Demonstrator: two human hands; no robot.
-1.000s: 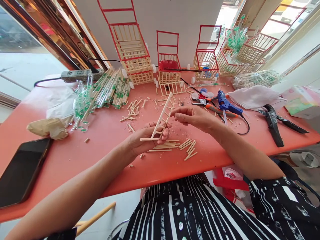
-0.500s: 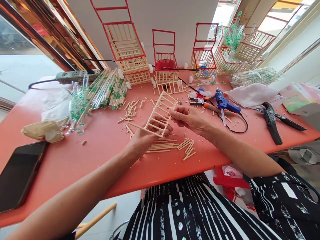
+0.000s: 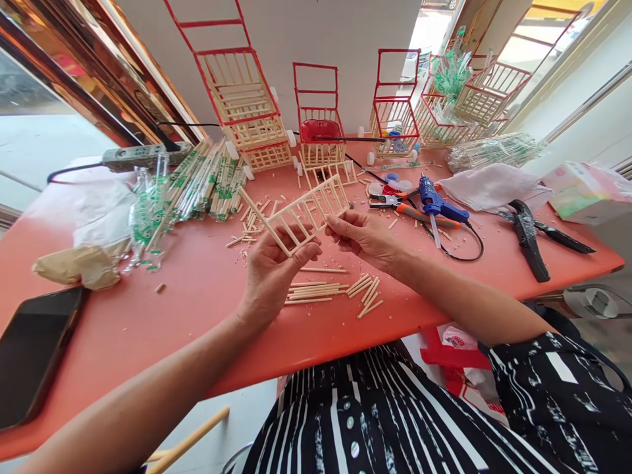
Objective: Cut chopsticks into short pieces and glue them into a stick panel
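Note:
A small ladder-like frame of pale wooden sticks [image 3: 302, 214] is held up above the table between both hands. My left hand [image 3: 276, 263] grips its lower left corner, thumb in front and fingers behind. My right hand [image 3: 363, 238] pinches the lower edge near the right end between thumb and fingers. One longer stick sticks out past the frame at the upper left. Below the hands lie several long cut sticks [image 3: 316, 292] in a row and several short pieces [image 3: 368, 293] beside them. Another stick frame [image 3: 345, 174] rests on the table behind.
Behind stand stick carts with red edging [image 3: 243, 105]. At right are a blue glue gun [image 3: 437, 201], pliers [image 3: 388, 201] and a black cutter [image 3: 530, 240]. At left lie wrapped chopsticks [image 3: 207, 181], a power strip [image 3: 143, 156] and a phone [image 3: 37, 355].
The frame has been turned from slanting upright to a more sideways tilt. My left hand has rotated, its thumb now over the lower edge. The view has shifted slightly.

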